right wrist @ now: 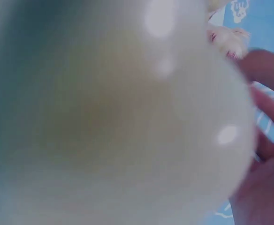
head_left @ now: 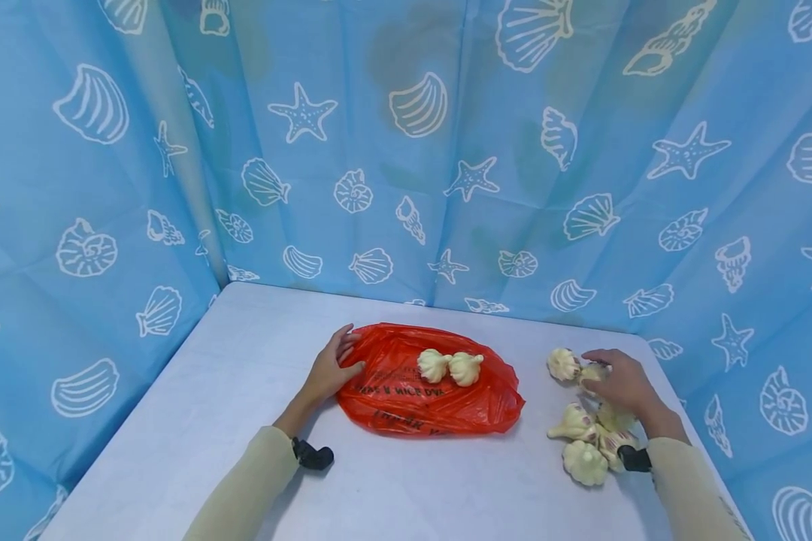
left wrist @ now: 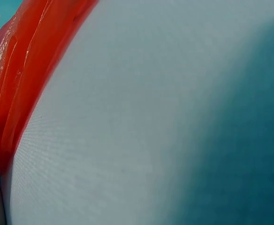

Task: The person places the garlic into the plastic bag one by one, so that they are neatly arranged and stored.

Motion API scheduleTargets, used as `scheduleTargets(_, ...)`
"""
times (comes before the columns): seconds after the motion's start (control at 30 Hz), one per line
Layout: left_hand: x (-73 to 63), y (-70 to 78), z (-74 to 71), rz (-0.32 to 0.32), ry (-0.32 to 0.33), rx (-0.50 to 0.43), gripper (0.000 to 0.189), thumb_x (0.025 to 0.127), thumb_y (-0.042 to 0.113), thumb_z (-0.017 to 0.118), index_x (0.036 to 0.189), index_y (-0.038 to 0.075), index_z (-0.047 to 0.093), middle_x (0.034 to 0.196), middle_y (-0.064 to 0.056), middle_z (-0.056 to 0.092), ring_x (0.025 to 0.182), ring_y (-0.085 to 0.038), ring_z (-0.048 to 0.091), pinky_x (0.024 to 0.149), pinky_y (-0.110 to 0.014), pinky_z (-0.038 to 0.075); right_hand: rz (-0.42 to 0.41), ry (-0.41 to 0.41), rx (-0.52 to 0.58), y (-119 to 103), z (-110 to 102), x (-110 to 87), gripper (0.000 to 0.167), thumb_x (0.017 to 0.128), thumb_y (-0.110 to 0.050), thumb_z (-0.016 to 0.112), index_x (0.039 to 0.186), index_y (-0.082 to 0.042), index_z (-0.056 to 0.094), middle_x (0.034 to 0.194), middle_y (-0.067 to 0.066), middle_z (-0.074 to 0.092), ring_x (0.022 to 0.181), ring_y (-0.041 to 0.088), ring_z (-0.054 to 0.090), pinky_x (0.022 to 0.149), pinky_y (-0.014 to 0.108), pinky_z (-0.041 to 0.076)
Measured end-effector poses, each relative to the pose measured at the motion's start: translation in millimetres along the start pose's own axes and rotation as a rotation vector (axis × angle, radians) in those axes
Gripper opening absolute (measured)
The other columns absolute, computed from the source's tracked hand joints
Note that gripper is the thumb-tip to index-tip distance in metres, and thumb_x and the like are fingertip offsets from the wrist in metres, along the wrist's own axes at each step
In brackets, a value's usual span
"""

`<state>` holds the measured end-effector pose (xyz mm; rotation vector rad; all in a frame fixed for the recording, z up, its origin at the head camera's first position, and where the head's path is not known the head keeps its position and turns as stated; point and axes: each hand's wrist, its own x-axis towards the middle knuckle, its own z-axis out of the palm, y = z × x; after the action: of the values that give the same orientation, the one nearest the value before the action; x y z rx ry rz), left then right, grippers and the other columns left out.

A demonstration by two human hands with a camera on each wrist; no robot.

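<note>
A red plastic bag with dark printed lettering lies flat on the white table, and two garlic bulbs sit side by side on it. At the bag's left end, my left hand holds the edge with thumb and fingers; the left wrist view shows the red plastic drawn toward the thumb. On the right, my right hand grips a garlic bulb, partly hidden by the fingers. Another bulb lies just left of it. A blurred pale bulb fills much of the right wrist view.
Several more garlic bulbs are clustered below my right hand, near the right wrist strap. The white table ends against a blue curtain with white shell prints behind and at both sides.
</note>
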<state>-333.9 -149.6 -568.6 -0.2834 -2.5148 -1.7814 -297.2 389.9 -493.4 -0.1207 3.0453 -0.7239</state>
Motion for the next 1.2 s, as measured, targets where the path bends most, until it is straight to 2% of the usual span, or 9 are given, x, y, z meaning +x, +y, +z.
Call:
scheduleTargets(0.13, -0.7, 1.1, -0.4, 0.006, 0.003, -0.008, 0.082, 0.083, 0.009, 0.076, 0.151, 0.013, 0.032, 0.139, -0.006, 0.051, 0.133, -0.025, 0.045, 0.105, -0.038, 0.04, 0.05, 0.104, -0.001, 0.5, -2.8, 0.2, 0.05, 0.094, -0.032, 0.064, 0.126, 0.006, 0.056, 0.126, 0.033, 0.053, 0.114, 0.05, 0.049, 0.09, 0.064, 0.044)
scheduleTargets(0.27, -1.3, 2.2, -0.3, 0.006, 0.0, -0.019, 0.081, 0.083, 0.009, 0.075, 0.151, 0.013, 0.032, 0.14, -0.007, 0.05, 0.134, -0.025, 0.045, 0.105, -0.038, 0.04, 0.19, 0.133, 0.001, 3.3, -8.5, -0.1, 0.059, 0.096, -0.043, 0.055, 0.121, 0.01, 0.056, 0.117, 0.033, 0.057, 0.104, 0.048, 0.055, 0.08, 0.058, 0.05)
scheduleTargets(0.43, -0.8, 1.8, -0.8, 0.009, 0.003, -0.016, 0.081, 0.083, 0.009, 0.075, 0.151, 0.013, 0.032, 0.14, -0.006, 0.05, 0.134, -0.025, 0.044, 0.105, -0.038, 0.04, 0.38, -0.017, -0.002, 2.6, -20.2, -1.6, 0.079, 0.095, -0.057, 0.045, 0.121, 0.018, 0.05, 0.109, 0.035, 0.056, 0.093, 0.044, 0.057, 0.073, 0.054, 0.051)
scheduleTargets(0.6, 0.1, 1.2, -1.5, 0.015, 0.002, -0.025, 0.081, 0.083, 0.007, 0.074, 0.151, 0.013, 0.031, 0.14, -0.007, 0.05, 0.134, -0.025, 0.044, 0.105, -0.039, 0.04, 0.44, -0.221, -0.049, -3.6, -25.5, -2.3, 0.095, 0.095, -0.066, 0.032, 0.123, 0.024, 0.044, 0.11, 0.038, 0.054, 0.088, 0.042, 0.058, 0.071, 0.051, 0.051)
scheduleTargets(0.67, 0.1, 1.3, -1.3, 0.017, -0.002, -0.033, 0.081, 0.083, 0.007, 0.074, 0.151, 0.013, 0.031, 0.14, -0.007, 0.05, 0.134, -0.026, 0.044, 0.105, -0.038, 0.04, 0.451, -0.253, -0.06, -5.8, -24.0, -1.3, 0.099, 0.094, -0.068, 0.027, 0.126, 0.024, 0.042, 0.117, 0.041, 0.05, 0.094, 0.047, 0.056, 0.077, 0.055, 0.05)
scheduleTargets(0.77, -0.4, 1.8, -0.9, 0.019, -0.01, -0.043, 0.08, 0.084, 0.007, 0.074, 0.151, 0.012, 0.032, 0.139, -0.007, 0.05, 0.134, -0.025, 0.044, 0.105, -0.038, 0.04, 0.479, -0.244, -0.072, -6.1, -19.2, 1.2, 0.101, 0.094, -0.069, 0.024, 0.129, 0.023, 0.039, 0.126, 0.043, 0.044, 0.106, 0.054, 0.051, 0.086, 0.062, 0.047)
scheduleTargets(0.97, -1.3, 1.1, -0.1, 0.012, -0.015, -0.041, 0.078, 0.084, 0.008, 0.073, 0.151, 0.011, 0.032, 0.139, -0.006, 0.05, 0.133, -0.024, 0.044, 0.106, -0.037, 0.039, 0.482, -0.246, -0.056, -2.9, -12.5, 7.7, 0.096, 0.095, -0.065, 0.031, 0.131, 0.023, 0.037, 0.131, 0.044, 0.04, 0.113, 0.057, 0.045, 0.091, 0.064, 0.043)
scheduleTargets(1.1, -1.3, 2.2, -0.5, 0.003, -0.009, -0.03, 0.079, 0.084, 0.008, 0.074, 0.151, 0.012, 0.032, 0.139, -0.006, 0.051, 0.133, -0.024, 0.044, 0.105, -0.037, 0.04, 0.441, -0.256, 0.009, -3.7, -14.5, 10.2, 0.095, 0.092, -0.063, 0.043, 0.131, 0.023, 0.037, 0.129, 0.043, 0.041, 0.113, 0.057, 0.045, 0.09, 0.064, 0.043)
scheduleTargets(1.2, -1.2, 3.5, -1.1, 0.001, -0.007, -0.018, 0.079, 0.084, 0.008, 0.074, 0.151, 0.013, 0.032, 0.139, -0.006, 0.05, 0.134, -0.024, 0.044, 0.105, -0.037, 0.04, 0.427, -0.24, 0.053, -9.2, -19.1, 9.4, 0.093, 0.088, -0.059, 0.055, 0.128, 0.024, 0.039, 0.122, 0.041, 0.046, 0.106, 0.051, 0.051, 0.085, 0.06, 0.048)
